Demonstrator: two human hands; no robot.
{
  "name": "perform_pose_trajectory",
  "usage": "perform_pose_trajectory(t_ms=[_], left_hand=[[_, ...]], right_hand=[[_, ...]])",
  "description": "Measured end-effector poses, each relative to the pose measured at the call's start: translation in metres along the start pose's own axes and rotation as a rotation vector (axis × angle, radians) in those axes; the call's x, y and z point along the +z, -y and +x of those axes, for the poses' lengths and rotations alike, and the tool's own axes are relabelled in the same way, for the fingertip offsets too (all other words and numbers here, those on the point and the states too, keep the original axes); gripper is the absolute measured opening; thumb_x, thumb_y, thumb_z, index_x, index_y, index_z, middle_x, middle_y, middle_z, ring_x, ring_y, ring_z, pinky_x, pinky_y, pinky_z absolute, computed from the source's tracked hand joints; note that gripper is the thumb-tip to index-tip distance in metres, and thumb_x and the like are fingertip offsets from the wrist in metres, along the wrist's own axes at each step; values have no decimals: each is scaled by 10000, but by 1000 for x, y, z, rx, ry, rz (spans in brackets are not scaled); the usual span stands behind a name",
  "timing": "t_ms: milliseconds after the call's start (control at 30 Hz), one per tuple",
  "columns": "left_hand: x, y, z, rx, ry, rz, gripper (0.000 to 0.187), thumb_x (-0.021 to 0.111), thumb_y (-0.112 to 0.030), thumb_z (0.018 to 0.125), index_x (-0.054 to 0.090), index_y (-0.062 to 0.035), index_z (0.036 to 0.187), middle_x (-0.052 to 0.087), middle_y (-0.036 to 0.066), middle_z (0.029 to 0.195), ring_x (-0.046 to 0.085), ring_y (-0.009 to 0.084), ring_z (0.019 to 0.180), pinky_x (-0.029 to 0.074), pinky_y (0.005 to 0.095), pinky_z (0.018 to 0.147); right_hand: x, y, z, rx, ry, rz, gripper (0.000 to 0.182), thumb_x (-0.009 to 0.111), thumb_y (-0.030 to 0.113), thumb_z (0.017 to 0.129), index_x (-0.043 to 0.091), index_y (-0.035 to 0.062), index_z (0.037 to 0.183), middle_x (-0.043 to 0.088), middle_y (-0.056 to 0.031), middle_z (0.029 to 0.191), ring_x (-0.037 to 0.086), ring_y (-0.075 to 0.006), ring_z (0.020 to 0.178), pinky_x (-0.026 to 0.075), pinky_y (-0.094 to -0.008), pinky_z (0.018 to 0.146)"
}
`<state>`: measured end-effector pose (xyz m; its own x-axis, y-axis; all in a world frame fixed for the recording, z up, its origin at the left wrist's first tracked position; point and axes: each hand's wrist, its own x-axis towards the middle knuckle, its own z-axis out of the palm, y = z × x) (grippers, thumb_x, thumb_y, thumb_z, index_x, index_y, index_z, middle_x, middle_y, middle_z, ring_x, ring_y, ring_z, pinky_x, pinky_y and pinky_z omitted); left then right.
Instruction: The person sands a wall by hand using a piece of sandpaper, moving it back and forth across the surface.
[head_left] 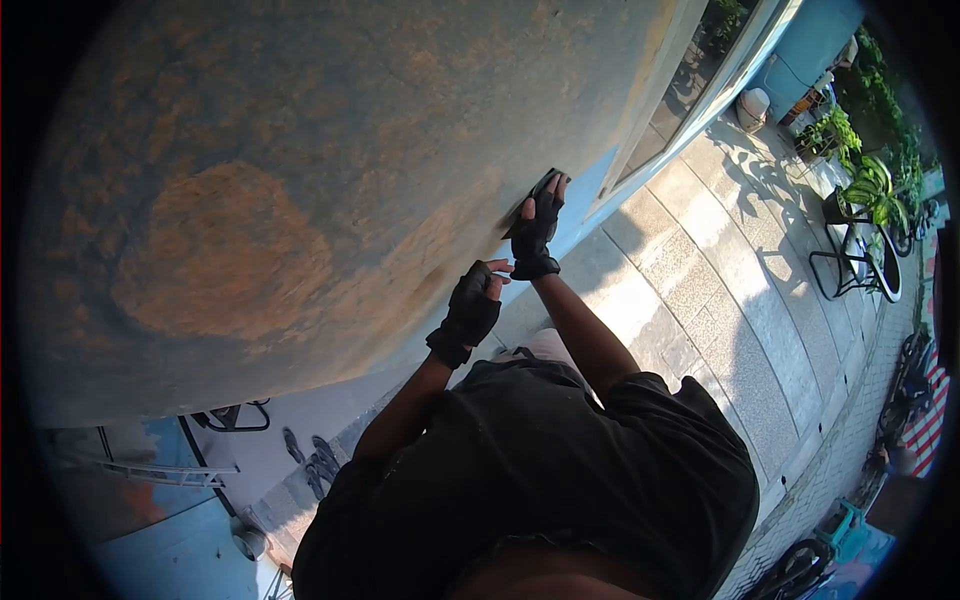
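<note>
A patchy grey-and-orange wall [400,130] fills the upper left of the view. My right hand [536,228], in a black fingerless glove, holds a thin dark pad [516,217] flat against the wall near its pale blue edge. Its fingertips rest over the pad's far end. Just below and to the left, my left hand [472,308], gloved the same way, is raised close to my right wrist. Its visible fingers are slightly bent and apart, with nothing seen between them.
To the right runs a tiled walkway [690,300] beside a window frame [655,110]. Potted plants [872,195], a black metal stand [850,262] and a white bucket [752,108] stand farther off. Sandals [322,462] and a ladder [170,470] show at lower left.
</note>
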<state>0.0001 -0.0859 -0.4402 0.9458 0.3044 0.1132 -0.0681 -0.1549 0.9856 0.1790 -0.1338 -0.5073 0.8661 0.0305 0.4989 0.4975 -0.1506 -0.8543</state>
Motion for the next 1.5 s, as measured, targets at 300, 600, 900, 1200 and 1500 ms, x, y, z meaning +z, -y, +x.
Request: perform_pose_trajectory(t_ms=[300,600,900,1200,1500], left_hand=[[3,-13,5,-28,56,39,324,481,-189,1024,603,1,1257,684,114,1206,654,207,1043,492,354,960],[8,-18,9,-58,40,-46,342,476,-198,1023,597,-6,1279,683,112,1221,646,196,1057,479,355,974],[0,-20,-1,13,-14,-44,371,506,-250,1028,605,24,1258,694,128,1187,655,210,1033,510,355,944],[-5,-25,-11,7,-62,-5,381,521,-261,1027,607,12,1279,701,127,1174,658,208,1025,510,355,942],[0,-25,-10,23,-85,-30,357,512,-247,1038,612,23,1248,698,137,1175,659,218,1025,508,362,952]], right_hand=[[-9,-28,82,143,-223,52,708,369,410,1088,219,-52,1604,199,-274,1673,197,-398,1556,150,-447,1263],[3,-15,11,70,-130,153,758,384,447,1077,185,-53,1612,244,-291,1648,227,-419,1541,194,-456,1247],[-16,-44,95,166,-215,159,744,333,502,1097,273,-57,1585,263,-240,1645,268,-367,1525,225,-427,1243],[-14,-20,58,134,-100,119,774,338,487,1092,163,-62,1609,178,-257,1666,189,-370,1552,220,-435,1247],[-2,-20,35,56,-112,151,800,365,504,1077,157,-49,1616,177,-259,1679,159,-381,1566,149,-455,1261]])
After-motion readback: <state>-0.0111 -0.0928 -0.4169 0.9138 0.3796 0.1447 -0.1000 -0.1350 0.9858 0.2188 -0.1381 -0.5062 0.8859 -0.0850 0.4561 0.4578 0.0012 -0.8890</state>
